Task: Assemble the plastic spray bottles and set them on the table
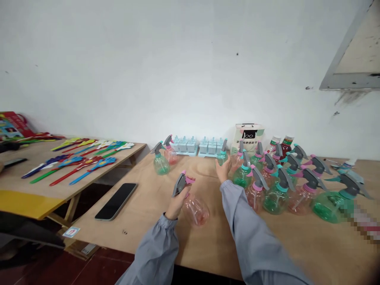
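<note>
My left hand [177, 201] is wrapped round the neck of a pink spray bottle [196, 210], which tilts with its grey and pink trigger head toward the left. Farther back, my right hand [223, 169] grips a green spray bottle [221, 156] by its body, upright, in front of the light-blue moulds. To the left of my hands stand another green spray bottle [161, 163] and a pink spray bottle [170, 153] behind it. Several more pink and green spray bottles [276, 200] crowd together right of my right forearm.
Light-blue popsicle moulds [187, 146] line the wall beside a printed paper bag [248, 136]. A black phone [116, 201] lies at the left of the wooden table [142, 233]. Colourful hand-shaped clappers [80, 166] cover a second table, across a gap. Red-labelled bottles [286, 145] stand behind the spray bottles.
</note>
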A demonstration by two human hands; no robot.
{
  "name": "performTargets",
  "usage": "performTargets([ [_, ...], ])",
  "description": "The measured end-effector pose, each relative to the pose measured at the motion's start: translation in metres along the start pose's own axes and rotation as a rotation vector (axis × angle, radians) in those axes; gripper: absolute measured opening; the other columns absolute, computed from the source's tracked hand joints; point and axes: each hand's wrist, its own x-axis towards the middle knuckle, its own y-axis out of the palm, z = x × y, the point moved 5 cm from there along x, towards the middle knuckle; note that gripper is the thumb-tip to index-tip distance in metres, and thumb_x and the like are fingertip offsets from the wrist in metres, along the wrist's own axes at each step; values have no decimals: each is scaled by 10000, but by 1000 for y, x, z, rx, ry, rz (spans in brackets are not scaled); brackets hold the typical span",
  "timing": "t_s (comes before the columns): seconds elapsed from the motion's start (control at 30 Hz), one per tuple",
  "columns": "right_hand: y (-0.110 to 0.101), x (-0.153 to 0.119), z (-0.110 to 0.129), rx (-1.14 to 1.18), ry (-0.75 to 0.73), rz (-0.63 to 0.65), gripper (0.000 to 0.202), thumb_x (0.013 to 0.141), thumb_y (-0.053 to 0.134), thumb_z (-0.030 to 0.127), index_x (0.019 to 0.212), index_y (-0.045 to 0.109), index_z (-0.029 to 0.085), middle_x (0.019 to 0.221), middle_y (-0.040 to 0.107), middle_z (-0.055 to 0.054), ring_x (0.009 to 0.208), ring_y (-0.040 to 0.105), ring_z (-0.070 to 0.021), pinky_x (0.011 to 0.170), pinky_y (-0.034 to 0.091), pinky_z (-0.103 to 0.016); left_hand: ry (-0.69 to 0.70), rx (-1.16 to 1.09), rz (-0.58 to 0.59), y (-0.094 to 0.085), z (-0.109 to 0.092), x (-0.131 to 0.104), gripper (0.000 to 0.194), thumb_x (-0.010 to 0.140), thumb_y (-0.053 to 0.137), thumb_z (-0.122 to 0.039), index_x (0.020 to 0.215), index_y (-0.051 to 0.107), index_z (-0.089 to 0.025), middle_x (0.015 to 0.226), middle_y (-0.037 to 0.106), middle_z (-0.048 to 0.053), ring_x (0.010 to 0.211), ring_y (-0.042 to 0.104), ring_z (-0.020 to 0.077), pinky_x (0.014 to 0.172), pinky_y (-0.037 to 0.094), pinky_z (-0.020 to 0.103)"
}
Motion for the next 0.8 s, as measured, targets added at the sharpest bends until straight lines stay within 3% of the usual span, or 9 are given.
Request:
performTargets([
  [0.27,10,10,-25,1,217,-35,939,738,693,563,1370,339,-35,1373,444,-401,1376,373,-467,1097,306,-614,-111,-103,59,-4,-3,-3,440,666,709,-324,1095,689,-225,1134,743,82,1204,620,265,962,496,360],
  [0.43,2,-15,-19,-4,199,8,852,699,720,547,1320,427,43,1318,517,-340,1302,453,-452,1066,341,-612,-198,-161,106,-2,-15,3,400,610,719,-330,985,694,-192,1103,747,96,1107,673,281,665,524,265],
  [0.63,-41,-89,-6,118,-15,192,778,755,681,583,1344,417,148,1291,575,-199,1230,542,-339,1052,423,-545,-357,-231,224,5,-29,11,502,573,674,-259,1068,682,-170,1049,762,100,1028,710,257,468,383,169],
  [0.8,-98,-129,-1,175,-91,304,732,807,693,557,1393,435,201,1332,589,-147,1251,569,-302,1055,470,-515,-384,-272,339,13,-30,17,438,584,638,-233,1012,693,-162,1104,751,104,1046,704,254,495,402,184],
])
